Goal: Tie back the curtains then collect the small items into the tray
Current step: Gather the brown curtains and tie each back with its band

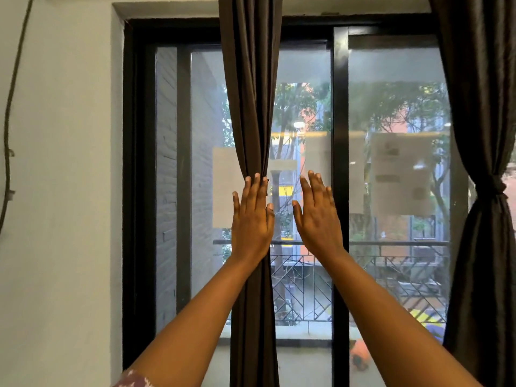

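A: Where does the middle curtain hang, and how does its long axis run?

B: It hangs in front of the window, left of the dark centre post. Its long axis is vertical, from the top edge of the view to the bottom edge. The folds are gathered into a narrow column, pinched tightest at hand height and spreading slightly above and below.

A: State of the left hand?

B: Raised, back toward the camera, fingers straight and pointing up. It lies flat against the gathered curtain; the fingertips rest at the narrowest point. It grasps nothing.

A: And the right hand?

B: Also raised and flat, fingers straight, tilted slightly up and to the left. It is just beside the curtain's right edge, apart from the cloth, in front of the glass. It holds nothing.

A: The second curtain?

B: At the right side of the window, long axis vertical. It is cinched by a knot at about the height of the hands, and it flares out above and below that waist.

A: Other items?

B: A white wall at left with a thin cable running down it, pale paper sheets on the glass, and a balcony railing outside.
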